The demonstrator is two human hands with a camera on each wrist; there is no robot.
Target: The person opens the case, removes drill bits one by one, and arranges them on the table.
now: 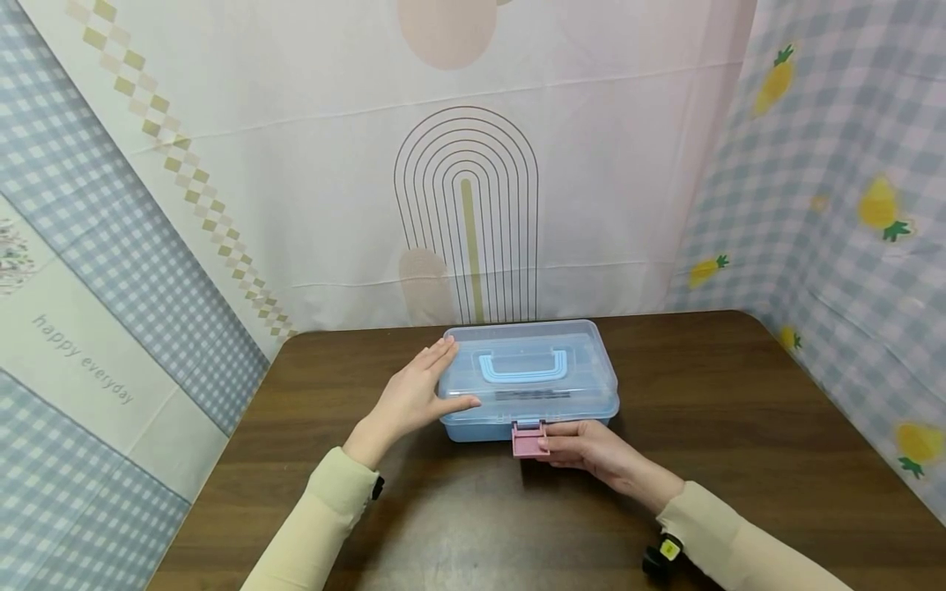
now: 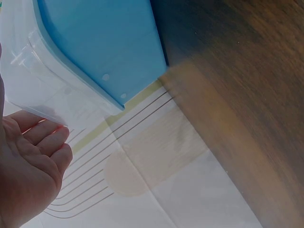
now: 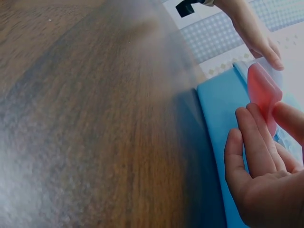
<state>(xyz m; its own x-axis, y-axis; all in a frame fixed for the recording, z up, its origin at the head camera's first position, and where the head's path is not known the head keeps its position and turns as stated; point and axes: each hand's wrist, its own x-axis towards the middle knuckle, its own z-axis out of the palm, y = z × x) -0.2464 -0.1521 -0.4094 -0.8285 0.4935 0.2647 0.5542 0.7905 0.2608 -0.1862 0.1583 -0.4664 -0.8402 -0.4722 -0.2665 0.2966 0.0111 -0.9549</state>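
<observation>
A plastic storage box with a see-through lid and a blue base stands on the table. A light-blue carrying handle lies folded on top, and a pink latch is swung outward at the front. My left hand rests at the lid's left side with fingers extended and thumb along its front. In the left wrist view its fingers meet the lid's edge. My right hand pinches the latch between thumb and fingers; the right wrist view shows the pink latch in that pinch.
Dark wooden table surrounds the box. A patterned cloth hangs behind it, with checked cloths at both sides. Dark slender shapes show through the lid. Black wrist devices sit at the sleeves.
</observation>
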